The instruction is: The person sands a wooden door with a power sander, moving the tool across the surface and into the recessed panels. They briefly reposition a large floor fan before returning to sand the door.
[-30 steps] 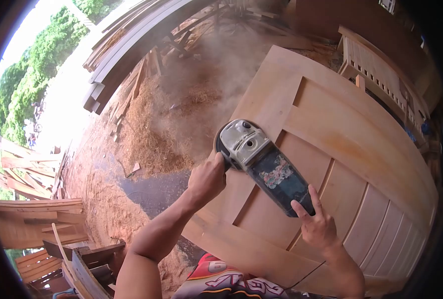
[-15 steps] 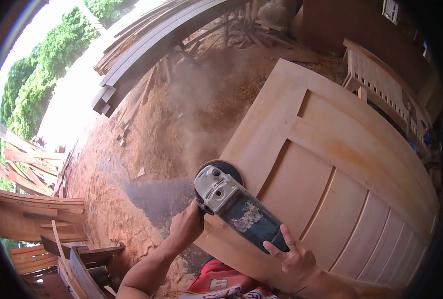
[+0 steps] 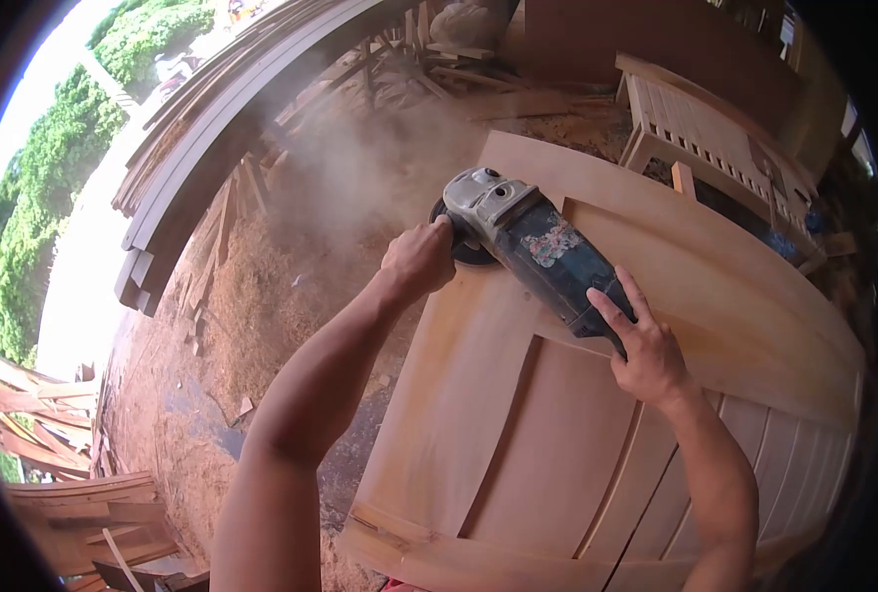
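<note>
I see the grey-headed dark-bodied angle grinder [image 3: 528, 247] has moved from the near left edge up to the far top corner of the pale panelled wooden door [image 3: 597, 414]. My left hand [image 3: 417, 259] is closed round its side handle, my right hand [image 3: 646, 350] wraps its rear body. Dust [image 3: 350, 168] still drifts.

The near half of the door [image 3: 547, 444] lies open to you. The grinder [image 3: 547, 252] blocks its far left corner; a bench [image 3: 695, 123] stands beyond.
</note>
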The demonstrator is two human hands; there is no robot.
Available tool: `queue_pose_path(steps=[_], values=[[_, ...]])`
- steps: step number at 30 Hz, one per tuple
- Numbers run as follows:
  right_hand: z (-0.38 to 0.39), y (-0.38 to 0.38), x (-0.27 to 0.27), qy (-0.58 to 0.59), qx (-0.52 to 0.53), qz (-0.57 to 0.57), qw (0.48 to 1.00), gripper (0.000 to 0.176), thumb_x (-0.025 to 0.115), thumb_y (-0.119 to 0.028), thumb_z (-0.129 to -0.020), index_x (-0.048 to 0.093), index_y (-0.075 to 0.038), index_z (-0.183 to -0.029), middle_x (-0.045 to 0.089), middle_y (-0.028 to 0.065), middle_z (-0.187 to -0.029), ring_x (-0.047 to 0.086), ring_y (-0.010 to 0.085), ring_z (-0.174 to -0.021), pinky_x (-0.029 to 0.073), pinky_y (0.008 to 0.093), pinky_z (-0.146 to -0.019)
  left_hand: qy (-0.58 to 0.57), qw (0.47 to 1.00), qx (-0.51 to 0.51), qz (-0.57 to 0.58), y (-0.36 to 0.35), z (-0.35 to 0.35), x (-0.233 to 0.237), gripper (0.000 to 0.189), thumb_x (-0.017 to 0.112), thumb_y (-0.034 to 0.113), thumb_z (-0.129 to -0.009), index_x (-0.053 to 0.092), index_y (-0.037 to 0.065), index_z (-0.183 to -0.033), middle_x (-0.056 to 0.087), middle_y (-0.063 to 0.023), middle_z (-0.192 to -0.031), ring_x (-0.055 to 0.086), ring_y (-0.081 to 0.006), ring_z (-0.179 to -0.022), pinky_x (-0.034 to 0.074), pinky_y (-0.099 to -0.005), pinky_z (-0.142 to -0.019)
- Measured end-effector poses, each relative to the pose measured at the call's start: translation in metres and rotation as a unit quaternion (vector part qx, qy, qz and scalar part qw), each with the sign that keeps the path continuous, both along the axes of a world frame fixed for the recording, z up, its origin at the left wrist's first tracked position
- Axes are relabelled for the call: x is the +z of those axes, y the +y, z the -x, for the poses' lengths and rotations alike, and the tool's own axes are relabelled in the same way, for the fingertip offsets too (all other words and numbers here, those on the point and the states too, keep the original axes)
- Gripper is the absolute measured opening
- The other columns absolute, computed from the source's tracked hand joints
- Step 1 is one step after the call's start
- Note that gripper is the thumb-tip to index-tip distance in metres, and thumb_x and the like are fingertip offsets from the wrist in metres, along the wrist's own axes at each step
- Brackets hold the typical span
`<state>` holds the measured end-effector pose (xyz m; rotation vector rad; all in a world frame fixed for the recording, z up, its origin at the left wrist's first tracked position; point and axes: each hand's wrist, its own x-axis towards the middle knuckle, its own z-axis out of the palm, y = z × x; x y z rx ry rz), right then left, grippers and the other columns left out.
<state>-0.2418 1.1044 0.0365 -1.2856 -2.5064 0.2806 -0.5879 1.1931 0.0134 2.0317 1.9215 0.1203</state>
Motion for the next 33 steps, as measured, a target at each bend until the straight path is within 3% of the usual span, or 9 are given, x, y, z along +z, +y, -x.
queue_pose_path(steps=[7,14,20,24,28,33], values=[[-0.027,0.096,-0.009,-0.007,-0.076,0.008,0.997,0.103,0.063,0.010,-0.070,0.036,-0.037,-0.157,0.027,0.0191,-0.166,0.062,0.0480,-0.118,0.057,0.0516,-0.096,0.032,0.995,-0.086,-0.027,0.152,-0.040,-0.010,0.029,0.062,0.008,-0.083,0.065,0.005,-0.112,0.074,-0.0197,-0.102,0.071,-0.0390,-0.102,0.057,-0.0489,-0.085],[-0.044,0.085,-0.008,-0.016,-0.103,0.021,0.994,0.102,0.063,0.010,-0.071,0.036,-0.036,-0.157,0.024,0.0189,-0.167,0.058,0.0474,-0.125,0.056,0.0515,-0.099,0.025,0.996,-0.077,-0.034,0.151,-0.068,-0.010,0.029,0.062,0.015,-0.085,0.068,0.005,-0.112,0.074,-0.0201,-0.107,0.071,-0.0396,-0.103,0.058,-0.0482,-0.087],[-0.054,0.035,0.017,-0.016,-0.081,0.030,0.996,0.100,0.065,0.010,-0.072,0.037,-0.034,-0.157,0.026,0.0201,-0.166,0.060,0.0494,-0.122,0.057,0.0518,-0.097,-0.014,0.998,-0.065,-0.014,0.089,-0.073,0.001,0.028,0.061,0.014,-0.085,0.066,0.003,-0.111,0.073,-0.0246,-0.103,0.071,-0.0433,-0.098,0.057,-0.0525,-0.084],[-0.086,-0.056,0.000,-0.008,-0.075,0.025,0.997,0.100,0.066,0.011,-0.071,0.038,-0.034,-0.156,0.027,0.0225,-0.165,0.063,0.0490,-0.117,0.061,0.0511,-0.092,-0.031,0.996,-0.065,-0.044,-0.009,-0.102,-0.016,0.023,0.058,0.010,-0.087,0.059,-0.003,-0.105,0.071,-0.0279,-0.091,0.070,-0.0460,-0.089,0.055,-0.0554,-0.079],[-0.090,-0.122,0.008,0.008,-0.059,0.042,0.997,0.095,0.065,0.011,-0.071,0.044,-0.032,-0.153,0.029,0.0251,-0.164,0.063,0.0493,-0.117,0.063,0.0504,-0.087,-0.060,0.997,-0.039,-0.023,-0.092,-0.102,-0.002,0.019,0.058,0.009,-0.088,0.054,-0.004,-0.102,0.068,-0.0300,-0.082,0.069,-0.0489,-0.080,0.054,-0.0583,-0.073],[-0.091,-0.213,0.009,0.007,-0.023,0.056,0.998,0.089,0.066,0.006,-0.074,0.049,-0.035,-0.151,0.035,0.0298,-0.159,0.069,0.0473,-0.108,0.065,0.0478,-0.077,-0.062,0.997,0.005,0.034,-0.210,-0.092,0.013,0.022,0.057,0.011,-0.091,0.051,-0.001,-0.109,0.068,-0.0300,-0.080,0.067,-0.0506,-0.078,0.052,-0.0598,-0.072]])
